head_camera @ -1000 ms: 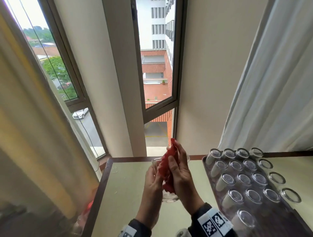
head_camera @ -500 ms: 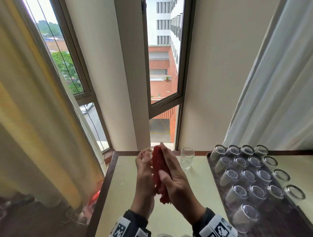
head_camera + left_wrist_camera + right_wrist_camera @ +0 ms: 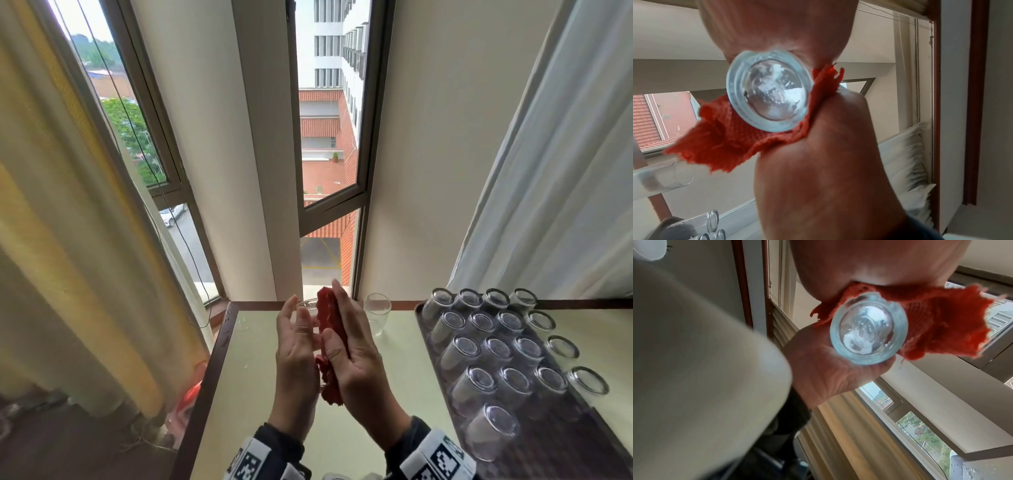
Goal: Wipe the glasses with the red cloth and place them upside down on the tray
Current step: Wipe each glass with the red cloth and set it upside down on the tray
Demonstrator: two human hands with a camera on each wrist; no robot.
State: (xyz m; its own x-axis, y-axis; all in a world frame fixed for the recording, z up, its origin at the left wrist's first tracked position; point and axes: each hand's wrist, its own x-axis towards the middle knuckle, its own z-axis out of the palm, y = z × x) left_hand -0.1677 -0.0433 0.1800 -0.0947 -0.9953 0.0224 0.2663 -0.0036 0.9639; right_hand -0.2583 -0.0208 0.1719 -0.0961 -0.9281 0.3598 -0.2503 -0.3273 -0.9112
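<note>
A glass [image 3: 310,320] is pressed between the flat palms: the left hand [image 3: 296,356] is spread with straight fingers, the right hand [image 3: 356,359] presses the red cloth [image 3: 329,322] against it. Smooth and breakable, the glass is best gripped round its wall. The tray [image 3: 582,442] of upturned glasses lies right of the right hand.

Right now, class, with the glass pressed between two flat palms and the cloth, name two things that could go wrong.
1. The glass is only squeezed between the left hand and the right hand with the red cloth, fingers straight. It might slip and fall onto the table.
2. The tray is crowded with upturned glasses, so setting this one down could knock a neighbour.
</note>
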